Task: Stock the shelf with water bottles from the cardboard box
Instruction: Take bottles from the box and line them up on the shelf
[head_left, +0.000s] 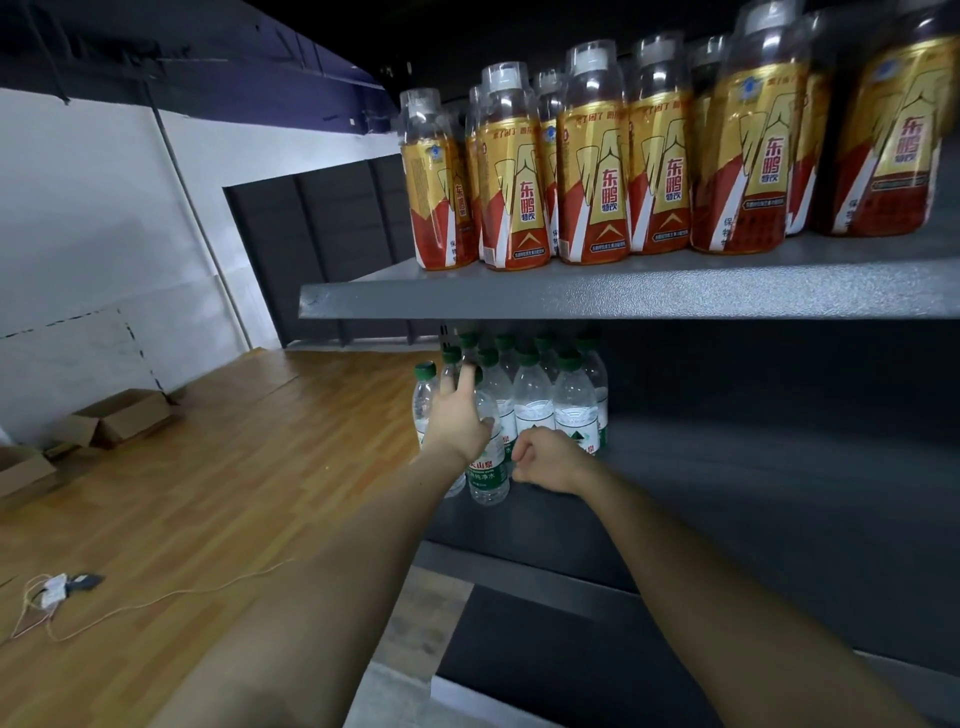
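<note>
On the lower shelf (727, 467), left hand (460, 421) fingers lie straight against a water bottle (488, 467); right hand (545, 462) fingers curl, empty.

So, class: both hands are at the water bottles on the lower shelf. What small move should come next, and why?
Probably let go and draw both hands back. The left hand rests on the front water bottle, already upright on the lower shelf; the right hand is curled beside it, apparently empty.
</note>
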